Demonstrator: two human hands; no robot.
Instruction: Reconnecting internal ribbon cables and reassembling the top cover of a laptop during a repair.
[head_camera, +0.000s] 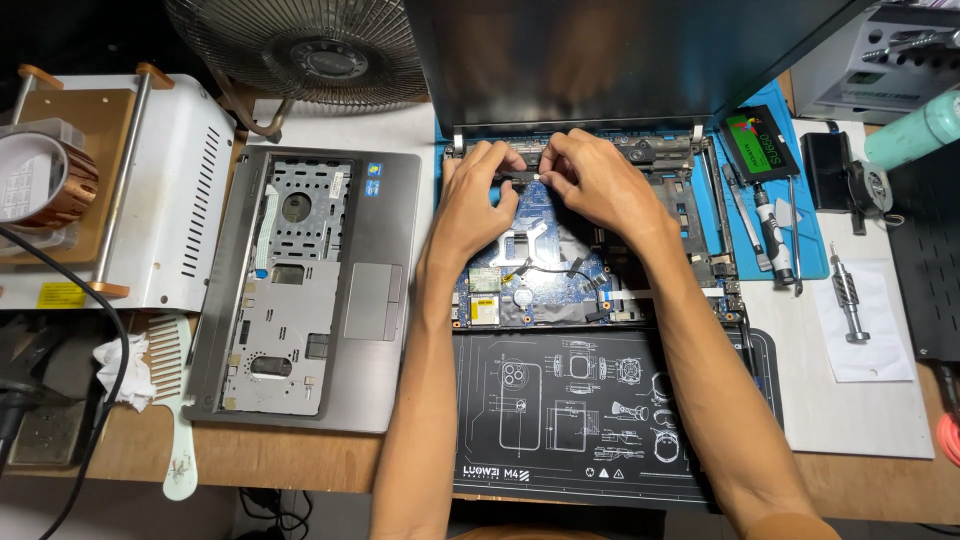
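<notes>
Pinched between the fingertips of both hands is a small dark part at the rear edge of an opened laptop base (560, 265), just below the hinge line. In the head view, the left hand (478, 195) is closed down on the part's left end, while the right hand (595, 180) is curled over its right end, thumb and forefinger drawn together; what exactly is gripped is largely hidden by the fingers.

The dark part (522, 172) is judged to be light, thin and rigid, and fragile where it joins the blue circuit board (545, 215). It is best held by its outer ends, as is done here, with no pressure put on the board beneath.

A detached grey palm-rest cover (300, 290) is seen lying upside down well to the left. A black work mat (600, 415) lies near the wrists. A screwdriver (772, 235) and a flat black drive (760, 142) are set to the right, well apart from the hands.
</notes>
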